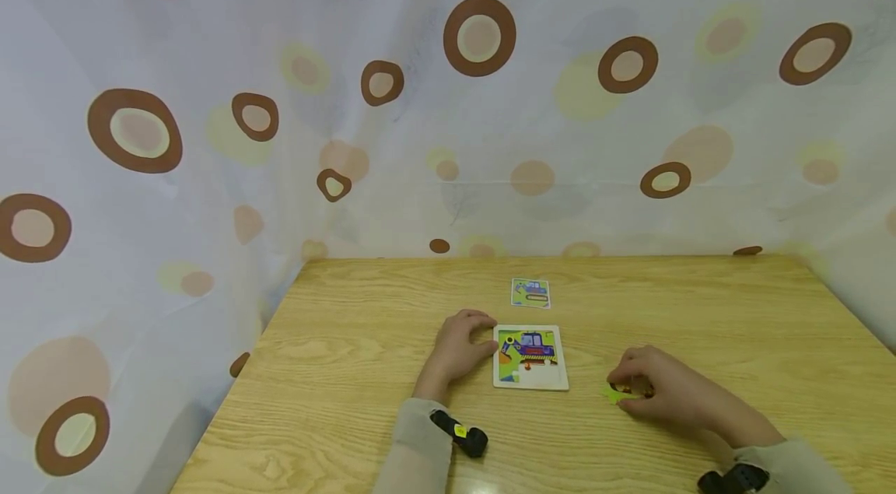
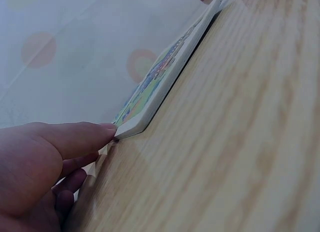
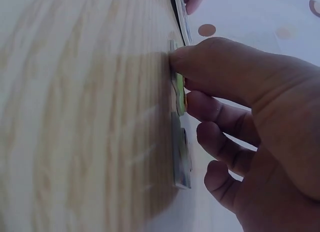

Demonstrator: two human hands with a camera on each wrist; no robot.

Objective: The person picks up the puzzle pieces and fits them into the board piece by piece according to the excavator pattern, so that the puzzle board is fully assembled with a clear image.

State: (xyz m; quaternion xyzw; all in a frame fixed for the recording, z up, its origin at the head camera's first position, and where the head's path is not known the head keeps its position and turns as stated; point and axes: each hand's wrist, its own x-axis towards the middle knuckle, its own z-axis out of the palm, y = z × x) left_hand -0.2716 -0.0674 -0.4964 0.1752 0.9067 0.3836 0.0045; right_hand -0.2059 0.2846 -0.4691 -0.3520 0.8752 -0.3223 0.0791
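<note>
My left hand (image 1: 460,346) rests at the left side of a square jigsaw puzzle board (image 1: 564,379). In the left wrist view, its straight thumb (image 2: 82,138) touches the board's white edge at the corner, with the other fingers loosely bent below. The board carries a purple excavator picture, and its lower right part is bare white. Right of the board, my right hand (image 1: 661,385) pinches a yellow-green puzzle piece (image 1: 616,394) close over the table. The right wrist view shows the thumb at that piece's edge and another flat piece (image 3: 181,157) beside it, under the bent fingers.
A small picture card (image 1: 530,293) with the same excavator lies behind the board. The wooden table (image 1: 364,338) reaches back to a white curtain (image 1: 420,128) patterned with brown rings. Each wrist wears a black camera (image 1: 467,438) on a strap.
</note>
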